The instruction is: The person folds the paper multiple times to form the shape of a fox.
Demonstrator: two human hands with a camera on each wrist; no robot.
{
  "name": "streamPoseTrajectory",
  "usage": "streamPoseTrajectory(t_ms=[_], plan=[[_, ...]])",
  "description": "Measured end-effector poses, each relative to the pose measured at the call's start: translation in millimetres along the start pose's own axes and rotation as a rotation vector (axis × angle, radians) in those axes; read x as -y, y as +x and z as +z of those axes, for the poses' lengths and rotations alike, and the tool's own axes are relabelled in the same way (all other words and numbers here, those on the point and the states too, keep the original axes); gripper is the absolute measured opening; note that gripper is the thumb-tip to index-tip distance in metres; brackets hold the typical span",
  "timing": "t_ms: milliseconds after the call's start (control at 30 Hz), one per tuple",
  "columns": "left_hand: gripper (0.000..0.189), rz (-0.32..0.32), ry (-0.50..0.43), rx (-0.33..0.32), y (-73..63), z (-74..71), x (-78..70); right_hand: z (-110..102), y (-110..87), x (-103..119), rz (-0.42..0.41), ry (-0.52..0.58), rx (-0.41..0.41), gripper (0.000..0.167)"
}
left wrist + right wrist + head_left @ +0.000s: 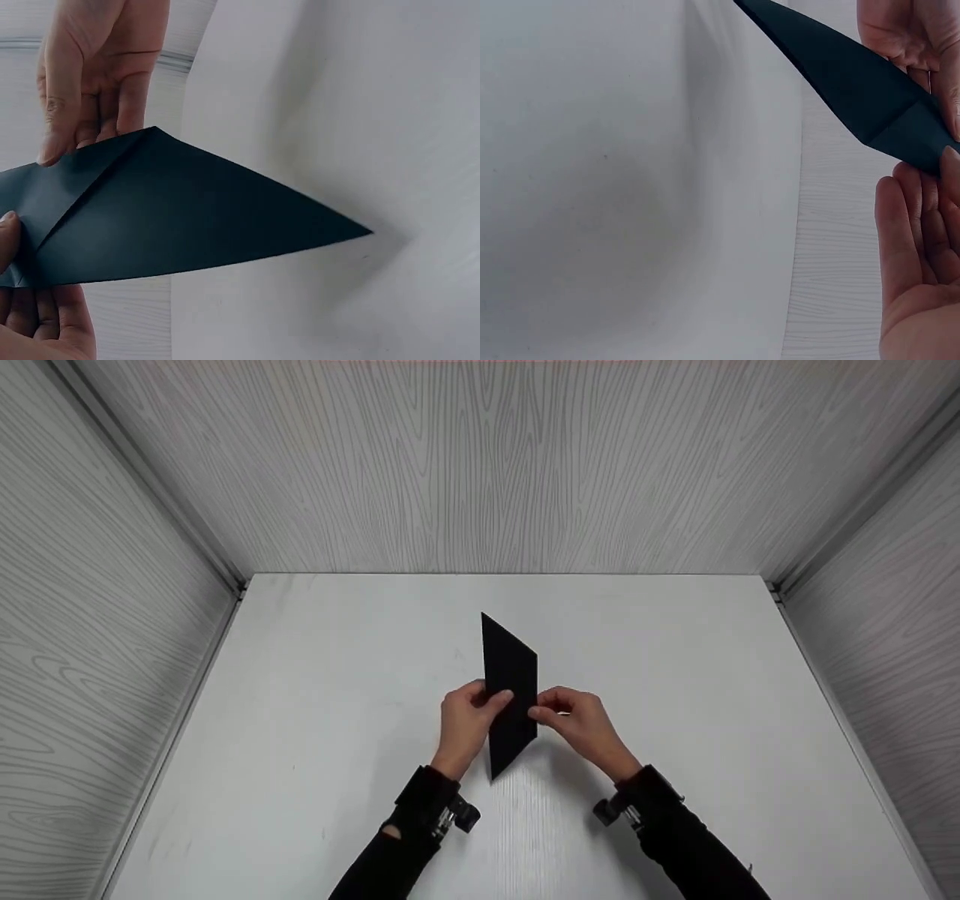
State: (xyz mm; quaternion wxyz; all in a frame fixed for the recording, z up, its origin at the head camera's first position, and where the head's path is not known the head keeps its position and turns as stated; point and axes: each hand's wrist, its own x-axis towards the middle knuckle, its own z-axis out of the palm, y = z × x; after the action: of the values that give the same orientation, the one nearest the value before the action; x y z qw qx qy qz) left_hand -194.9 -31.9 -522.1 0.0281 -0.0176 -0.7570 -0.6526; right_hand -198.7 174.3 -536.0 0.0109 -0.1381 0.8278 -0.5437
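A folded sheet of black paper is held up above the white table, its long pointed shape standing nearly upright in the head view. My left hand pinches its left edge, thumb on the near face and fingers behind. On the opposite edge, my right hand pinches the paper between thumb and fingers. The left wrist view shows the paper dark teal, with a diagonal crease and a sharp tip pointing right. In the right wrist view a crease crosses the paper near both hands.
The white tabletop lies under both hands. Grey wood-grain panels stand at the back, the left and the right. Each wrist wears a black strap with a small camera.
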Motion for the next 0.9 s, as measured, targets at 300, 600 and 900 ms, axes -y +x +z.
streamPoseTrajectory(t_ms=[300, 600, 900], plan=[[0.018, 0.014, -0.012, -0.019, 4.9, 1.5, -5.2, 0.6, -2.3, -2.4, -0.035, -0.045, -0.026, 0.007], [0.017, 0.023, -0.036, -0.034, 6.8, 1.0, -3.3, 0.9, -6.4, -8.0, -0.036, -0.033, -0.022, 0.008], [0.019, -0.002, -0.064, -0.046, 7.5, 0.8, -3.6, 0.3, -8.4, -9.5, -0.066, -0.044, -0.008, 0.008]])
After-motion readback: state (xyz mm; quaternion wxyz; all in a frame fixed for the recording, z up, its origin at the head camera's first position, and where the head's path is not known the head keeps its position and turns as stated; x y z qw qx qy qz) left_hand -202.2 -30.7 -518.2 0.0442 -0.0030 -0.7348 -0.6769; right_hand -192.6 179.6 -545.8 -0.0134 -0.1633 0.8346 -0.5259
